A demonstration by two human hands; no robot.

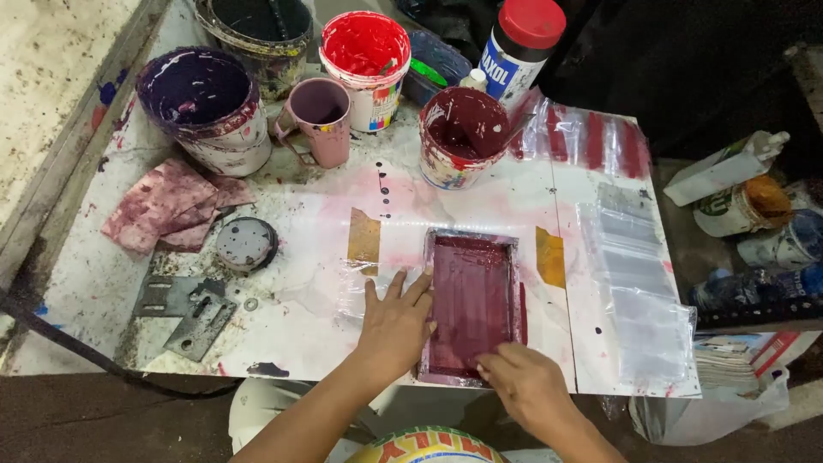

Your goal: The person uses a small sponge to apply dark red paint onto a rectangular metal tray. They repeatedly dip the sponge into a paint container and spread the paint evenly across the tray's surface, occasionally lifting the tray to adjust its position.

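A: Left end of table [103, 291]?
B: Purple-stained rags [171, 206], round metal cap [245, 243], grey bracket [189, 310]. Behind them: purple bucket [204, 99], pink mug [319, 116], red bucket [366, 53].

A: Centre?
B: Maroon cup [459, 135]. Below it, a shallow tray [473, 302] coated in maroon ink, lying flat at the near table edge, tan tape strips either side.

A: Hands?
B: Left hand [396, 324]: fingers spread, palm flat on the table, fingertips touching the tray's left rim. Right hand [525, 384]: fingers curled together on the tray's near right corner; whether they pinch anything, cannot tell.

A: Right end?
B: Plastic film [639, 291], stained red at the far end; bottles [746, 214] on a side shelf.

A: Hazards?
B: Likely ones: wet ink smearing onto fingers and table if the tray slides; the tray tipping off the near edge if pressed unevenly.
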